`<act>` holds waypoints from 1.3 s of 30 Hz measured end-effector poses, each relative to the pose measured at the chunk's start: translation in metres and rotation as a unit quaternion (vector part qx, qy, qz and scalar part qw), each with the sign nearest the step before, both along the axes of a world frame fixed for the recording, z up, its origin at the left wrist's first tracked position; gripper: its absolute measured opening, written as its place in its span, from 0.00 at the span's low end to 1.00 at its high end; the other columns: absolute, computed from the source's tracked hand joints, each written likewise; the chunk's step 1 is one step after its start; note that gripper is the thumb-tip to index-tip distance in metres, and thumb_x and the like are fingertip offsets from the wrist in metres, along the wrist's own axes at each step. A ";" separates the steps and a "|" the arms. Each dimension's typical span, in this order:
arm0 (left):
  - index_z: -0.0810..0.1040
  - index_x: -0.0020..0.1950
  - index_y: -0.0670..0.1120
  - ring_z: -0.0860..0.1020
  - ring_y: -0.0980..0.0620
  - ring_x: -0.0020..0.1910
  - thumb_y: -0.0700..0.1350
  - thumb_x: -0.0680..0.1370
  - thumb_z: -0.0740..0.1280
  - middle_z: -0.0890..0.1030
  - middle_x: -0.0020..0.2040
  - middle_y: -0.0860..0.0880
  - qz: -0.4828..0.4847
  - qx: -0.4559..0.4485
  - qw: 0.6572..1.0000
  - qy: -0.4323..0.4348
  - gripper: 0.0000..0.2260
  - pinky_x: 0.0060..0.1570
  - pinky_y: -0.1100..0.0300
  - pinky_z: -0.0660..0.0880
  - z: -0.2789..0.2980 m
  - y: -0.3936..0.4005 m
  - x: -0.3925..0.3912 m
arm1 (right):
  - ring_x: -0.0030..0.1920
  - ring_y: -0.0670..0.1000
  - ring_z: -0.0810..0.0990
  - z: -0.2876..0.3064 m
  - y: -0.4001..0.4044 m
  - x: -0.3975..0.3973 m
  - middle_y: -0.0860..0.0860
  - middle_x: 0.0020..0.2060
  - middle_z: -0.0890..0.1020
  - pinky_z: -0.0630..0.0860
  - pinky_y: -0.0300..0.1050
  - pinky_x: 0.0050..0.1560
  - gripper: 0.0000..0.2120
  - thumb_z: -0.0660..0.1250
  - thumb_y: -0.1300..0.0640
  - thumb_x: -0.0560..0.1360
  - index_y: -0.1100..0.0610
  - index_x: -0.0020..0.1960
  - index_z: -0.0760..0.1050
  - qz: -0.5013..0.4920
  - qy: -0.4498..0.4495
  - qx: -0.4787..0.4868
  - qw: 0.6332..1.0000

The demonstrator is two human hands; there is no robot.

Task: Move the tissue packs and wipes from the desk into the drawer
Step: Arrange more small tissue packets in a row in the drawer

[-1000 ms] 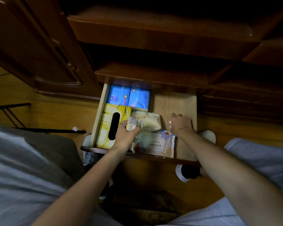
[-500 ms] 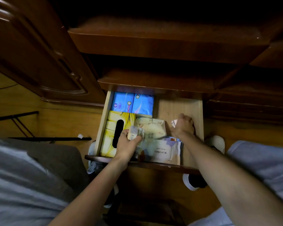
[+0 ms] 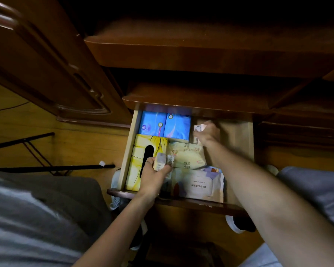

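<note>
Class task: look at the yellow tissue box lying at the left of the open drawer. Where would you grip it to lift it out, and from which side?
Likely from above: the yellow tissue box lies flat, hemmed by the drawer wall, blue packs and cream pack. Hook fingers into its dark top slot, the easiest hold.

Left hand (image 3: 153, 177) low and near, palm down, fingers curled round a small pack (image 3: 160, 162), a ring on 1 finger. Right hand (image 3: 208, 132) stretched farther forward, fingers pinching a small white packet (image 3: 198, 128). Both forearms bare, angled inward from the lower edge.
</note>
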State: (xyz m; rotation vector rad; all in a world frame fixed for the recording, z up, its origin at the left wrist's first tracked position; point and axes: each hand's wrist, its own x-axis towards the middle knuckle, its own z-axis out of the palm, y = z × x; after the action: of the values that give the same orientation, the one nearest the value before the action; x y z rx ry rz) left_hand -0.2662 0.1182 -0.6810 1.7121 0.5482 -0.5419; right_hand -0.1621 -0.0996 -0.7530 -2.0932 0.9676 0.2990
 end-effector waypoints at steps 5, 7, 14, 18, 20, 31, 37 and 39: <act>0.73 0.55 0.41 0.78 0.50 0.41 0.40 0.74 0.74 0.80 0.44 0.45 -0.012 -0.002 1.000 0.000 0.14 0.42 0.55 0.74 0.002 -0.004 0.003 | 0.53 0.55 0.84 0.004 -0.004 -0.001 0.53 0.58 0.84 0.83 0.49 0.51 0.25 0.79 0.48 0.70 0.52 0.64 0.78 -0.001 -0.008 0.046 0.999; 0.73 0.56 0.40 0.78 0.50 0.41 0.39 0.74 0.74 0.80 0.44 0.45 -0.015 -0.003 1.000 -0.003 0.14 0.42 0.56 0.74 0.004 -0.007 0.003 | 0.50 0.53 0.84 0.007 -0.011 -0.006 0.53 0.57 0.84 0.81 0.44 0.46 0.27 0.79 0.46 0.69 0.54 0.64 0.78 -0.027 -0.023 0.072 0.997; 0.74 0.54 0.43 0.79 0.50 0.42 0.38 0.74 0.73 0.80 0.44 0.47 -0.027 -0.006 1.000 -0.004 0.13 0.44 0.54 0.76 0.009 -0.012 -0.002 | 0.54 0.55 0.83 0.013 -0.024 -0.028 0.54 0.59 0.83 0.76 0.40 0.42 0.26 0.79 0.57 0.70 0.55 0.66 0.76 -0.026 -0.030 0.082 0.996; 0.73 0.52 0.44 0.79 0.51 0.40 0.39 0.73 0.73 0.80 0.42 0.48 -0.026 0.006 1.000 0.000 0.12 0.38 0.59 0.73 0.009 -0.007 -0.007 | 0.50 0.54 0.82 0.013 -0.019 -0.027 0.55 0.58 0.82 0.76 0.40 0.36 0.24 0.77 0.66 0.70 0.55 0.64 0.78 -0.034 -0.049 0.105 0.993; 0.73 0.52 0.46 0.80 0.53 0.39 0.40 0.73 0.73 0.81 0.42 0.49 -0.028 0.011 1.000 0.001 0.12 0.35 0.63 0.73 0.009 -0.005 -0.009 | 0.48 0.53 0.81 0.013 -0.015 -0.024 0.55 0.56 0.83 0.76 0.41 0.38 0.21 0.75 0.69 0.69 0.54 0.59 0.80 -0.063 -0.067 0.120 0.989; 0.74 0.56 0.44 0.80 0.54 0.42 0.40 0.74 0.74 0.81 0.45 0.49 -0.042 0.007 0.999 -0.002 0.14 0.37 0.64 0.74 0.012 -0.015 -0.009 | 0.61 0.58 0.81 0.004 -0.048 -0.046 0.58 0.65 0.80 0.82 0.50 0.56 0.23 0.72 0.67 0.75 0.55 0.68 0.77 -0.123 -0.048 0.088 0.987; 0.74 0.57 0.42 0.80 0.49 0.43 0.39 0.74 0.73 0.81 0.46 0.46 -0.025 0.009 1.000 0.002 0.14 0.42 0.56 0.76 0.011 -0.010 -0.005 | 0.66 0.59 0.77 0.012 -0.034 -0.031 0.57 0.70 0.76 0.77 0.48 0.60 0.34 0.76 0.58 0.74 0.55 0.77 0.66 -0.002 -0.014 0.056 0.998; 0.74 0.57 0.43 0.81 0.50 0.45 0.40 0.74 0.74 0.81 0.47 0.46 -0.028 0.009 1.000 0.001 0.15 0.42 0.57 0.77 0.010 -0.012 -0.004 | 0.62 0.61 0.80 0.013 -0.037 -0.034 0.58 0.66 0.79 0.80 0.54 0.58 0.29 0.74 0.56 0.76 0.55 0.74 0.68 0.001 0.009 -0.010 1.000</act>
State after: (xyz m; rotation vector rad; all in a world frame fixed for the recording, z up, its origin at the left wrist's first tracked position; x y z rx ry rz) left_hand -0.2704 0.1067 -0.6713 1.7482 0.5093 -0.5815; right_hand -0.1958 -0.1365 -0.7404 -2.1128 0.9819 0.3109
